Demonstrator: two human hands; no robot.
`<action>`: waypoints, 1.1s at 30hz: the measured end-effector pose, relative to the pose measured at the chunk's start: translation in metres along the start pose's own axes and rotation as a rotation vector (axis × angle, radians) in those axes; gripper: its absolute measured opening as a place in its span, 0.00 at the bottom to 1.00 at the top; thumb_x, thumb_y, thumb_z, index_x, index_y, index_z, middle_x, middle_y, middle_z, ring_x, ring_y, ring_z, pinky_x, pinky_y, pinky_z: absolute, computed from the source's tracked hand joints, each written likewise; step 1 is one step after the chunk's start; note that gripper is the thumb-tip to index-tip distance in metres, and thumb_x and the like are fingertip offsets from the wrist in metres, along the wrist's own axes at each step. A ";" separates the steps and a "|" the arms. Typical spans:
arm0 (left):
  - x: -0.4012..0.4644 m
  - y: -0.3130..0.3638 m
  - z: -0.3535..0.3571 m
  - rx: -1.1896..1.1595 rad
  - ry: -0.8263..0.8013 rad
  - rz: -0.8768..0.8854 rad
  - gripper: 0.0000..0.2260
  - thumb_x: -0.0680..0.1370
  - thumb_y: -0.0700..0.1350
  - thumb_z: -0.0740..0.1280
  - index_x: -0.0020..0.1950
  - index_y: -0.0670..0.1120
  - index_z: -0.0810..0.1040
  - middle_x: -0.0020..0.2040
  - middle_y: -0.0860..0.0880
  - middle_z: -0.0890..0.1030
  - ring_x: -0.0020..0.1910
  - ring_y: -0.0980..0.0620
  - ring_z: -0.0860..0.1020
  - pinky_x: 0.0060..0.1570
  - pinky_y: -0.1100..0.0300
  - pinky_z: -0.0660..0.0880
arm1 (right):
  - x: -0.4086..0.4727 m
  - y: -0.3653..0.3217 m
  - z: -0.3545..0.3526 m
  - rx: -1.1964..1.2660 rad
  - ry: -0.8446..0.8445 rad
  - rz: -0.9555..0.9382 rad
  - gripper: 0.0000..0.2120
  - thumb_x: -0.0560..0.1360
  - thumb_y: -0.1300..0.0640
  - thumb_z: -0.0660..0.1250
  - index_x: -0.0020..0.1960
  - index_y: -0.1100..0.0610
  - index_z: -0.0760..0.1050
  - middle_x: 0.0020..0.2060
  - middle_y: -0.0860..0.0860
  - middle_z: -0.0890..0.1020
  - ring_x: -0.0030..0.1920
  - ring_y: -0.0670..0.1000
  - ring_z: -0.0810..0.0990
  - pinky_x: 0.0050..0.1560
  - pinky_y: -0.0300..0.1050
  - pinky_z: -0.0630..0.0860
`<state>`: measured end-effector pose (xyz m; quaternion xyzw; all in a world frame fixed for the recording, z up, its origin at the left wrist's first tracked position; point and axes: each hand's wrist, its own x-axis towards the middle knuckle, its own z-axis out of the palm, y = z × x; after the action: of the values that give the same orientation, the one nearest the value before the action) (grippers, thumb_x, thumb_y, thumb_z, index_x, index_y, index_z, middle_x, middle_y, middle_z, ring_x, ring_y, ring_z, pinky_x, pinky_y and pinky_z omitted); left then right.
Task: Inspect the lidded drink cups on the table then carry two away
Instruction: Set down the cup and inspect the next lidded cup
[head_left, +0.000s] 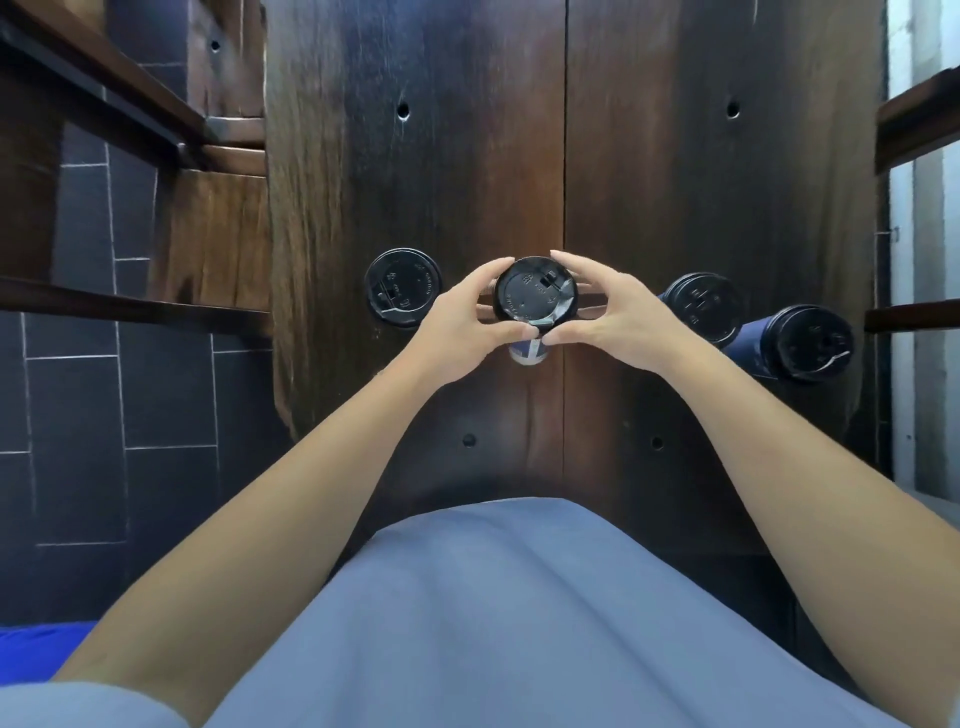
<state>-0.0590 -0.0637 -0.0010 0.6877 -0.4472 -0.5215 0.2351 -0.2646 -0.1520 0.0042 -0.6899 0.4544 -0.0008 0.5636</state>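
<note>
Several blue paper cups with black lids stand in a row across a dark wooden table (675, 182). The middle cup (535, 296) is gripped around its lid rim from both sides, my left hand (462, 322) on its left and my right hand (608, 312) on its right. Its blue and white body shows just below the lid. Another lidded cup (402, 287) stands to the left of my hands. Two more lidded cups (701, 306) (810, 343) stand to the right, near the table's right edge.
Dark wooden benches (218, 228) and rails run along the left side over a dark tiled floor (78, 405). A bright wall and more wooden rails (914, 124) lie to the right. My blue-grey garment (519, 623) fills the lower middle.
</note>
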 end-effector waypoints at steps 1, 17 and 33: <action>-0.003 0.006 -0.004 0.000 -0.018 -0.014 0.32 0.76 0.48 0.78 0.77 0.53 0.70 0.69 0.53 0.79 0.63 0.54 0.80 0.59 0.61 0.80 | -0.003 -0.005 -0.004 -0.004 -0.004 0.003 0.42 0.70 0.52 0.80 0.79 0.49 0.64 0.70 0.46 0.76 0.69 0.47 0.74 0.67 0.51 0.77; -0.085 0.100 -0.062 0.264 -0.180 0.138 0.38 0.70 0.53 0.81 0.75 0.67 0.67 0.71 0.61 0.70 0.67 0.58 0.75 0.60 0.59 0.79 | -0.078 -0.074 -0.028 0.106 -0.088 -0.004 0.39 0.66 0.50 0.82 0.72 0.45 0.68 0.56 0.43 0.85 0.50 0.36 0.82 0.38 0.28 0.74; -0.142 0.092 -0.066 0.254 -0.155 0.328 0.30 0.73 0.45 0.81 0.70 0.63 0.74 0.66 0.57 0.74 0.65 0.52 0.77 0.59 0.63 0.80 | -0.135 -0.104 -0.016 -0.044 -0.020 -0.179 0.31 0.69 0.45 0.77 0.70 0.42 0.72 0.61 0.38 0.80 0.62 0.38 0.78 0.57 0.38 0.77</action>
<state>-0.0397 0.0042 0.1661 0.5876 -0.6318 -0.4672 0.1933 -0.2869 -0.0847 0.1597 -0.7401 0.3850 -0.0343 0.5503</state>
